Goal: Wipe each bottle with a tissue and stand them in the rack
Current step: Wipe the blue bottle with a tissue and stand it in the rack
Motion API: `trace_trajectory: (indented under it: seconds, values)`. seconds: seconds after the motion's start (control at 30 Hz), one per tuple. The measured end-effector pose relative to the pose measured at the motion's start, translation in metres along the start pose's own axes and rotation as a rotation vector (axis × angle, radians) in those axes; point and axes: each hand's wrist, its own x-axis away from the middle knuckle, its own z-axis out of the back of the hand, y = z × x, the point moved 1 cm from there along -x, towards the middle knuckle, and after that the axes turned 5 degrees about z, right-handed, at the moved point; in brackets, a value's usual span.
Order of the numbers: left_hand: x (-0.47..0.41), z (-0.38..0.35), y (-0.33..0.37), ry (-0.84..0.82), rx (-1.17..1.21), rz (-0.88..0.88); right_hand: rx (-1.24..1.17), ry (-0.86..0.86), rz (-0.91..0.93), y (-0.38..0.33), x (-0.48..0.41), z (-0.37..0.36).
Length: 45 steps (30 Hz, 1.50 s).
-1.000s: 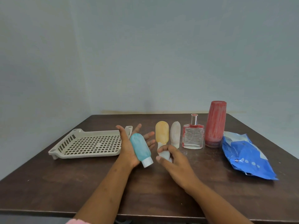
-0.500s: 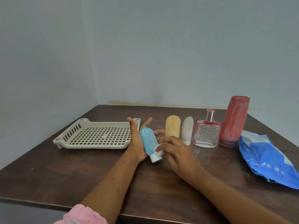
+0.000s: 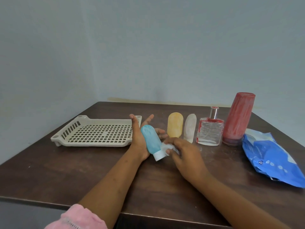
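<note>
Bottle (image 3: 151,140): blue, smudged, white cap.

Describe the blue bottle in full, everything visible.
The blue bottle is a small, rounded, soft-looking plastic tube with a white cap, its surface streaked with whitish smears. It lies tilted across the open left hand, cap toward the camera, above the table. The right hand presses a white tissue against it near the cap.

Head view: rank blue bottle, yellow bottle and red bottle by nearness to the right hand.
1. Blue bottle, lying on the left hand, against the tissue in the right hand.
2. Yellow bottle, standing just behind.
3. Red bottle, far right of the row.
</note>
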Motion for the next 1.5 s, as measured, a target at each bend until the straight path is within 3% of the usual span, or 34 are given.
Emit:
trace_trajectory:
  seconds: [0.2,0.37,0.43,0.63,0.83,1.03,1.17,1.23,1.3,1.4,1.5]
  values:
    - [0.001,-0.001,0.001,0.023,-0.045,0.000,0.030,-0.098,0.150,-0.017,0.003,-0.004]
    - [0.003,-0.002,-0.001,0.046,-0.044,-0.029,0.091,-0.056,-0.066,-0.002,0.002,0.002]
    - [0.003,-0.003,-0.001,0.058,-0.042,-0.036,0.078,-0.056,-0.074,-0.003,0.003,0.002]
    - [0.002,-0.004,-0.002,0.085,-0.071,-0.030,0.171,-0.151,0.221,-0.018,0.003,-0.003]
    - [0.002,-0.002,-0.004,0.069,-0.032,-0.063,0.112,-0.022,0.047,-0.006,-0.002,0.001]
    - [0.003,-0.004,-0.002,0.102,-0.060,-0.057,0.312,-0.217,0.377,-0.026,0.004,-0.012]
    - [0.004,-0.004,-0.003,0.113,-0.033,-0.071,0.482,-0.214,0.509,-0.028,0.006,-0.017]
    - [0.003,-0.004,-0.004,0.110,-0.020,-0.079,0.424,-0.191,0.462,-0.025,0.002,-0.016]
    - [0.002,-0.003,-0.004,0.109,-0.013,-0.083,0.199,-0.150,0.349,-0.021,-0.002,-0.013]
    - [0.004,-0.004,-0.004,0.089,0.003,-0.096,-0.047,-0.076,-0.035,-0.013,-0.002,-0.002]
    - [0.010,-0.006,-0.004,0.067,0.020,-0.136,-0.212,-0.115,-0.312,0.001,0.000,0.002]
